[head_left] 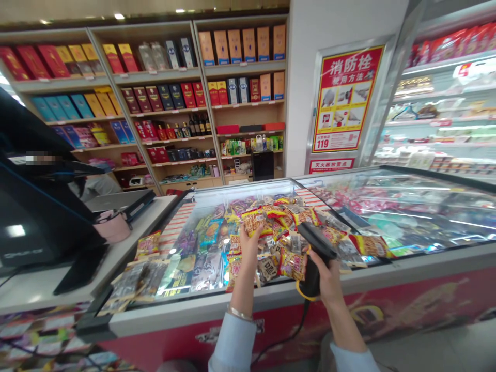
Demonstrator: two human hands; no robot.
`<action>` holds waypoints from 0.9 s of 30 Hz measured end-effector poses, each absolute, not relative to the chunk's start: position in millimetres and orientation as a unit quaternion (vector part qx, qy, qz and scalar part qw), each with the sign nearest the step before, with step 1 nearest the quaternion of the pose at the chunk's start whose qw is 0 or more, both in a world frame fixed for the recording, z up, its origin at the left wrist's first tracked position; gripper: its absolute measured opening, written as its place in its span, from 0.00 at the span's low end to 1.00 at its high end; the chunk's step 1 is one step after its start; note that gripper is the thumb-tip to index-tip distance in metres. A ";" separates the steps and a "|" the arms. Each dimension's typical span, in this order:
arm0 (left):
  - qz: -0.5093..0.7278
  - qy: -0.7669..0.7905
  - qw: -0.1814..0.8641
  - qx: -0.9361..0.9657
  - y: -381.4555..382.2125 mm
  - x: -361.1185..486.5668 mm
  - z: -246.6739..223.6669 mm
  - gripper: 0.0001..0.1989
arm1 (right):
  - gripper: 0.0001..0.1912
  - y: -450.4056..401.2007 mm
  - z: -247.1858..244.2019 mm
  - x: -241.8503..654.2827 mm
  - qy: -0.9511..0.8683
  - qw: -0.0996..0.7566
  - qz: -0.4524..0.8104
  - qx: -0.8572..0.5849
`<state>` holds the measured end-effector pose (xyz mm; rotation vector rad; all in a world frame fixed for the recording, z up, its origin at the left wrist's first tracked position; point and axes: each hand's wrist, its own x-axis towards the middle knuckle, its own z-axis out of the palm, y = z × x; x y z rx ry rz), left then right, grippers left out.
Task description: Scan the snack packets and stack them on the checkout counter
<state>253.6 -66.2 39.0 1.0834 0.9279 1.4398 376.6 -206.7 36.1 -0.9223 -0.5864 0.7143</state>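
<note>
My left hand (pixel 250 238) grips a yellow and red snack packet (pixel 256 221) above a heap of similar packets. In my right hand (pixel 327 274) is a black barcode scanner (pixel 314 253) with yellow trim, its fingers wrapped round the handle and its head tilted toward the heap. A cable runs down from the handle. Close to the scanner lies another yellow and red packet (pixel 291 264), beside a clear and brown packet (pixel 268 268). The heap rests on the glass lid of a chest freezer (pixel 201 268), through which colourful packages show.
On the left, a counter (pixel 34 297) carries a dark monitor, a pink cup (pixel 112 226) and a closed flat device (pixel 122 202). More packets (pixel 134 279) lie at the freezer's left end. Shelves of boxes (pixel 170 98) stand behind; a refrigerated display (pixel 445 113) is at right.
</note>
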 end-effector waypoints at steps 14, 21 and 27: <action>0.599 0.343 0.521 0.502 -65.9 244.9 45.9 0.33 | 0.23 -226.0 52.2 361.2 -0.422 0.683 0.364 -0.472; 0.604 0.342 0.510 0.508 -57.7 242.9 37.2 0.30 | 0.23 -226.3 50.2 362.6 -0.438 0.681 0.343 -0.476; 0.609 0.341 0.504 0.508 -56.9 243.1 36.9 0.29 | 0.22 -225.7 46.7 362.8 -0.418 0.689 0.362 -0.469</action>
